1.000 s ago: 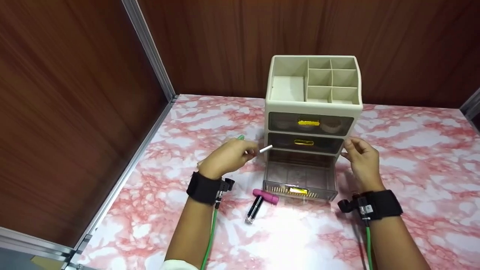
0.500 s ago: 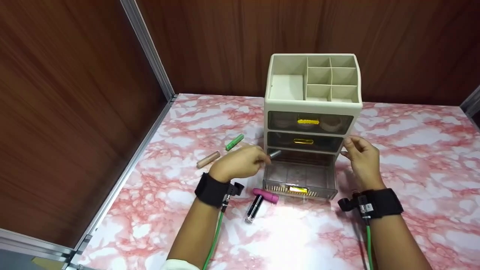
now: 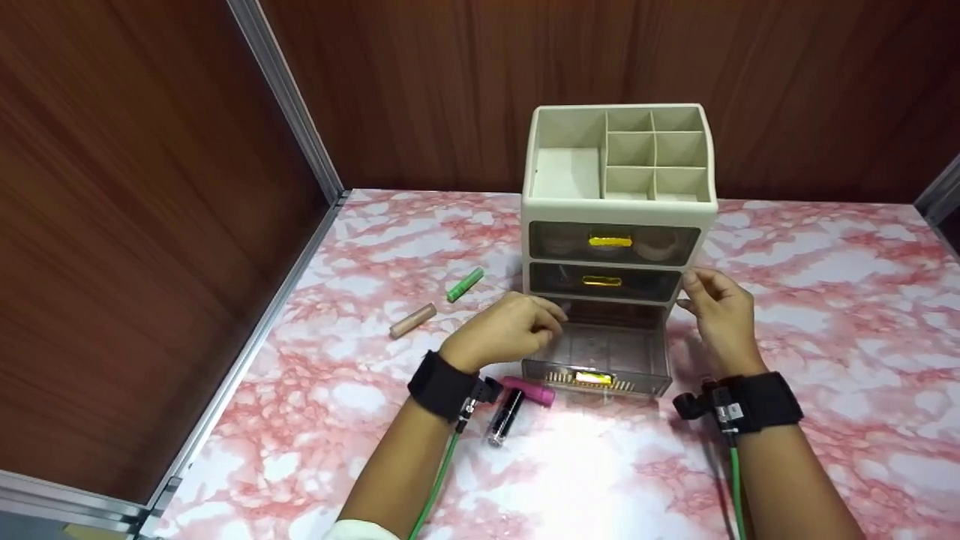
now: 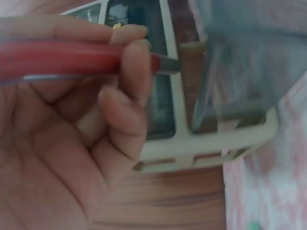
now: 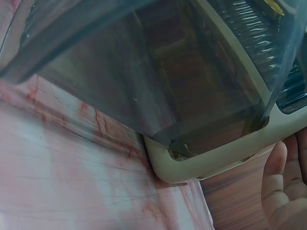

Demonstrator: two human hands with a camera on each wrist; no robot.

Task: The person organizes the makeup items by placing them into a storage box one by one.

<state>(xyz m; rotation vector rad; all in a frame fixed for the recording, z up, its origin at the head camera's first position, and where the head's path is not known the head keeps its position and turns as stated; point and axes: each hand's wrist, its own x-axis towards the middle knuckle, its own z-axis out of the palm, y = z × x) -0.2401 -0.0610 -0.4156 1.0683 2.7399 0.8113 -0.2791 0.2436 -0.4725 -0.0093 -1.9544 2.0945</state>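
Observation:
A cream drawer organizer [image 3: 619, 211] stands at the back, its clear bottom drawer [image 3: 600, 346] pulled out. My left hand [image 3: 510, 330] is over the left side of that drawer. Between thumb and fingertips it pinches a slim red pen-like stick [image 4: 67, 60] with a grey tip, plain in the left wrist view but hidden by the hand from the head camera. At the organizer's right side, my right hand [image 3: 724, 319] rests with its thumb [image 5: 274, 165] at the front edge and the other fingers loosely bent along the side.
Left of the organizer lie a green tube [image 3: 465, 285] and a beige tube [image 3: 412, 321]. In front are a pink tube [image 3: 536, 392] and a black tube with a clear end [image 3: 506, 418]. Wooden panels [image 3: 450, 82] rise behind and at the left of the marbled table [image 3: 360, 262].
My left hand has moved right and slightly down, from beside the organizer to over the bottom drawer, carrying the stick. It now uncovers the green and beige tubes. The right hand stays put.

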